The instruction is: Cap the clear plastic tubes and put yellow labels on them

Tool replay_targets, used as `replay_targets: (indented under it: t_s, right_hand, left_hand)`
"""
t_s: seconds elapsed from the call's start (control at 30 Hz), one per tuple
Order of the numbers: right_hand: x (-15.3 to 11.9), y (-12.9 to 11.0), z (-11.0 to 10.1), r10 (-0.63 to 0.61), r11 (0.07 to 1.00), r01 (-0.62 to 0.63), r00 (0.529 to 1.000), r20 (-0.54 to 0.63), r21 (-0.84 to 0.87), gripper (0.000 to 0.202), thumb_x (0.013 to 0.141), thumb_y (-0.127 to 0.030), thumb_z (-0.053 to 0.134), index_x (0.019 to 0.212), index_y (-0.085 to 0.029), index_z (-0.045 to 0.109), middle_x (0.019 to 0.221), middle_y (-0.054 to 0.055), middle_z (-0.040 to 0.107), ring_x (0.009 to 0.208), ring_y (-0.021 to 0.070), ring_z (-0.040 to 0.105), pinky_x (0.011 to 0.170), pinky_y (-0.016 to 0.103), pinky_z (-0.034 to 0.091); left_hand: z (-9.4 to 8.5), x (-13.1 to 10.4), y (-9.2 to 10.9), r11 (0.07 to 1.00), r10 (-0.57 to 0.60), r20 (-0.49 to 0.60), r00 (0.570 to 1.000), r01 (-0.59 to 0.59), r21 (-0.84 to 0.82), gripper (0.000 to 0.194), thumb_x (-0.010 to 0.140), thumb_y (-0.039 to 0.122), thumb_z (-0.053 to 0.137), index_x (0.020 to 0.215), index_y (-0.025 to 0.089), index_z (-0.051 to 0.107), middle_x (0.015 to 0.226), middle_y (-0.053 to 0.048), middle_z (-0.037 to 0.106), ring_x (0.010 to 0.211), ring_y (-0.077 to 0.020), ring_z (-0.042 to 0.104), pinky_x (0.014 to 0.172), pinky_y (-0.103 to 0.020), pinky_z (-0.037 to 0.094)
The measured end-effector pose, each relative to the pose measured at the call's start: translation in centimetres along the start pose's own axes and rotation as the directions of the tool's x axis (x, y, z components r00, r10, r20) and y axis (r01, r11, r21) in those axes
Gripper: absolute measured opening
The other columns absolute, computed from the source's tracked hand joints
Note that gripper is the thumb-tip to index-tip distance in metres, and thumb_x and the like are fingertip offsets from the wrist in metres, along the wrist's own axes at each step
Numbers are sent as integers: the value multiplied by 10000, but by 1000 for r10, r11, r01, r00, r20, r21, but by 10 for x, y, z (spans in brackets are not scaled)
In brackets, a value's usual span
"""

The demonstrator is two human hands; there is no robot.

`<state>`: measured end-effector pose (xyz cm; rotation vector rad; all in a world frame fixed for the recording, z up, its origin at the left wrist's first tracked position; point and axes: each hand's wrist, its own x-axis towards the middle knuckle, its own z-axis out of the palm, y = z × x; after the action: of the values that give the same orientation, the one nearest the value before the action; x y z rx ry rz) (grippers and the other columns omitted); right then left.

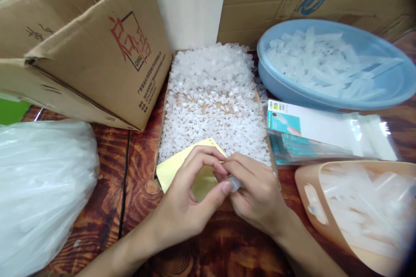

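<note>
My left hand (pixel 191 194) and my right hand (pixel 256 190) meet in front of a shallow cardboard tray (pixel 159 151). A small translucent plastic piece (pixel 234 184) sits between them. The thumb and fingertips of my left hand pinch at it, and the curled fingers of my right hand close around its other side. Fingers hide much of the piece, so its full shape does not show. Behind and below the hands lies a yellow card (pixel 172 166), slanted over the tray's near edge. Many small white and translucent plastic parts (pixel 211 69) fill the tray.
At right stand a blue basin (pixel 269 80) of translucent plastic pieces, a stack of packaging sleeves (pixel 318 125) with printed cards, and a peach-coloured basket (pixel 302 181) holding clear pieces. At left are an open cardboard box (pixel 107 60) and a white plastic bag (pixel 42 181).
</note>
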<state>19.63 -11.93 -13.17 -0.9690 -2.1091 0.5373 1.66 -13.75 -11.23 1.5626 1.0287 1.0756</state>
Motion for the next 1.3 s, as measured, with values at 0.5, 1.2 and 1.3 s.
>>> replay_targets:
  t_s: [0.5,1.2,1.3]
  right_hand:
    - [3,-10,-8,249,813,-283,959,137,509,164,1004,-197,613,841,-209,626,768,-19,589,703,133,559,651,276,421]
    - [-3,-21,-4,434,267,-477,835,338,837,514,968,-608,519,634,-233,409,580,-14,355,546,146,338,474,295,336]
    - [-7,-24,4,505,215,-456,809,302,863,483,987,-498,516,600,-224,422,523,-21,368,499,131,354,432,274,307]
  left_hand:
    - [-17,0,-8,750,476,165,864,-497,435,408,1001,270,639,1394,192,565,1245,-119,629,1216,-258,582,1094,-454,463]
    - [-8,-1,-13,535,483,331,811,-572,621,435,961,421,674,1363,266,607,1357,-116,676,1391,-354,498,1154,-539,361]
    - [-3,-2,-15,498,511,341,789,-595,631,423,939,330,691,1348,254,611,1357,-117,677,1377,-348,529,1143,-528,410]
